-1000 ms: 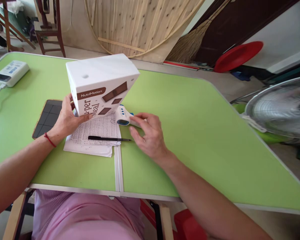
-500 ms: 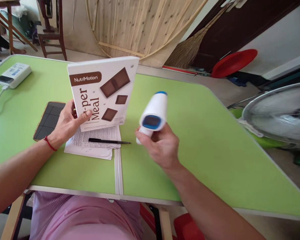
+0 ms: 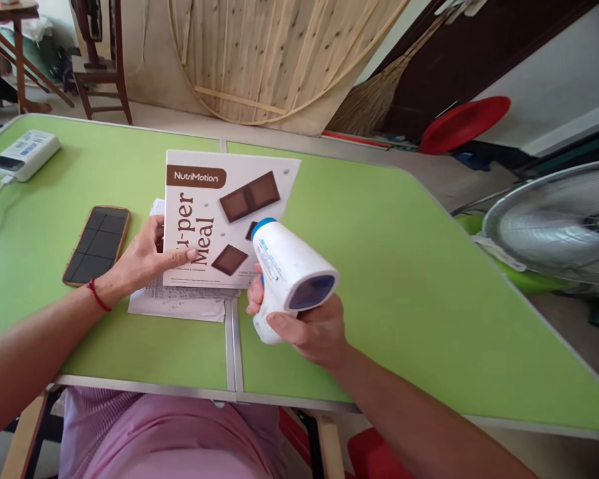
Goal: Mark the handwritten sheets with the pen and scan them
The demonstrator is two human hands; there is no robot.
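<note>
My left hand [image 3: 152, 256] grips the lower left edge of a white box [image 3: 209, 236] marked "NutriMotion", its thumb across the printed front. The box is tilted above handwritten paper [image 3: 182, 307], covering most of it. My right hand [image 3: 314, 329] is wrapped round the handle of a white and blue infrared thermometer [image 3: 292, 263]. Its blue-rimmed nose points up and left at the box front, overlapping the box's lower right part in view. The dark screen faces back toward me. Left of my left hand lies a phone [image 3: 97, 243] with a dark screen.
A white power bank [image 3: 24, 154] with a cable lies at the far left of the green table [image 3: 404, 286]. Past the right edge stands a fan [image 3: 564, 226]. A red basin [image 3: 464, 125], a straw broom [image 3: 374, 100] and a wooden chair [image 3: 102, 80] are beyond the table.
The box has come down and to the right, now hiding the pen. My right hand has turned the thermometer leftward and lowered it, bringing its nose in front of the box.
</note>
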